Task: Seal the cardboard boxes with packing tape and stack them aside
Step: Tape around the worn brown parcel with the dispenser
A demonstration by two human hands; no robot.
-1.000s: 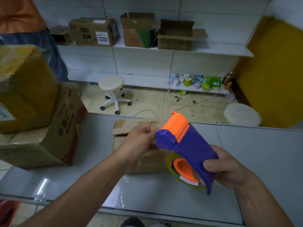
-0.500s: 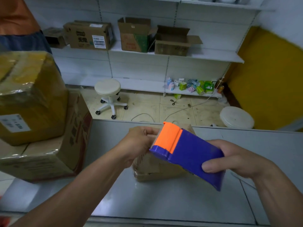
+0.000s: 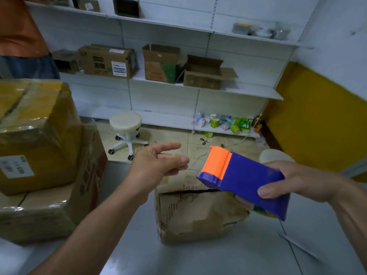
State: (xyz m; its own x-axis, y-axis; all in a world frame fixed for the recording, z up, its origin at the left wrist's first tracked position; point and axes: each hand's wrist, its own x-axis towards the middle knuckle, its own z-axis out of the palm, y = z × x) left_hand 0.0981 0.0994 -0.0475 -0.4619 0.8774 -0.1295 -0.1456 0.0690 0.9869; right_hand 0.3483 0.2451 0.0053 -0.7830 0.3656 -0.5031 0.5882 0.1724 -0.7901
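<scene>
**Item 1, cardboard box (image 3: 198, 215).** Our landmark. It sits on the counter (image 3: 218, 259) straight in front of us, crumpled, with its near face dented. The top flaps meet in a dark slit that runs left to right and gapes. We see no tape across it, so we judge it unsealed.

**Item 2, tape dispenser (image 3: 244, 181).** Purple body, orange cutter head. We hold it just above the box's top, over the right half, apart from the cardboard. Its long axis runs from the handle end, right of the box and nearer us, to the orange head. The head points left and away from us, roughly along the slit. We judge it is held this way so the toothed edge can meet the seam.

**Item 3, right hand (image 3: 301, 181).** Right of the box, wrapped round the dispenser's rear, thumb on its near side wall.

**Item 4, left hand (image 3: 156, 165).** Above the box's far left corner, fingers straight and loosely spread, holding nothing, fingertips aimed at the orange head. We judge it ready to take the tape end. Whether a strand runs between them we cannot tell.

**Item 5, taped boxes (image 3: 39, 135).** Two, one on the other, well left of the box, glossy with tape. Presumably the finished pile.
</scene>
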